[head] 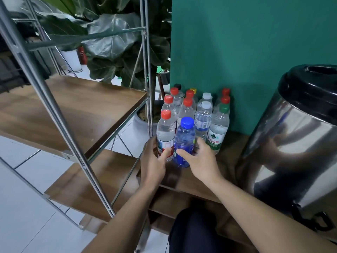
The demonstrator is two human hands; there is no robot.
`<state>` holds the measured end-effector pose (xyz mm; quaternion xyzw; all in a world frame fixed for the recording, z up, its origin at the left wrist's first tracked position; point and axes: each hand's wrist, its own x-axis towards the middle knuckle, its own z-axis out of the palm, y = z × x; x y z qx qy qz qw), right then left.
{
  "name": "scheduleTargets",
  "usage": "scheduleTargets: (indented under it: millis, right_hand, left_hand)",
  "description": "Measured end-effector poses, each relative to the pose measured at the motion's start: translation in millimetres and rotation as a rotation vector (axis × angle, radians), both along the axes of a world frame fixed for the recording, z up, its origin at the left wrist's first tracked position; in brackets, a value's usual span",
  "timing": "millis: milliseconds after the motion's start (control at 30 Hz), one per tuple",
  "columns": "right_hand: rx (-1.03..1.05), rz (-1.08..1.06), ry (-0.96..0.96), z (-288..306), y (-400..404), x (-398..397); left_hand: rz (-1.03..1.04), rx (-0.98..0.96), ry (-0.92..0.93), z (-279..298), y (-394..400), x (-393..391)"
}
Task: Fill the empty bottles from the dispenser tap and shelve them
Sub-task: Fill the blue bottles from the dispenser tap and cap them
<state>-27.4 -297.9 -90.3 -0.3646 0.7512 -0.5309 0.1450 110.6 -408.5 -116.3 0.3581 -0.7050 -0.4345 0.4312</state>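
Now, left hand [153, 161] grips the red-capped bottle [165, 136]; right hand [198, 159] grips the blue bottle [184, 141], both standing on the wooden table [229, 161] beside the steel dispenser [295, 143].

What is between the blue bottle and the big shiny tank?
In the head view, the green-capped bottle stands between the blue bottle and the tank, then bare wooden tabletop.

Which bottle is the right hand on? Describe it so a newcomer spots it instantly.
Find the green wall; a cluster of bottles stands at its foot. In the front row, the right hand holds the blue bottle, the only blue-tinted one with a blue cap.
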Motion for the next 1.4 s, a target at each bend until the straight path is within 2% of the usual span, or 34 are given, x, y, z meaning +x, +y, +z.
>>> scheduleTargets:
  millis: [200, 467, 600, 733, 833, 1067, 1233, 1400]
  right_hand:
    - [0.073, 0.032, 0.060, 9.5, -10.6, -0.9]
    - [0.141, 0.008, -0.025, 3.4, 27.0, 0.7]
    - [0.046, -0.002, -0.006, 39.0, 83.1, 12.5]
    - [-0.017, 0.058, 0.149, 90.8, 172.8, 22.9]
    - [-0.068, -0.002, 0.248, 117.9, 248.1, 12.6]
    - [-0.175, -0.281, 0.266, 128.5, 392.3, -76.3]
    - [-0.194, -0.460, 0.181, 106.8, 474.3, -156.0]
    - [-0.138, -0.715, 0.083, 66.1, 543.5, -238.6]
  left_hand:
    - [-0.022, 0.009, -0.012, -0.4, -6.7, 6.1]
    - [0.069, -0.019, -0.099, -6.1, 24.0, 19.2]
    - [-0.072, -0.067, -0.050, 25.1, 78.0, 16.2]
    - [-0.312, -0.050, 0.016, 72.7, 153.7, -8.8]
    - [-0.489, -0.082, 0.064, 106.1, 218.1, -40.1]
    - [-0.759, -0.096, 0.113, 139.0, 362.1, -152.8]
    - [-0.848, -0.043, 0.070, 122.6, 443.0, -250.9]
    - [-0.933, 0.052, -0.068, 84.7, 502.4, -348.1]
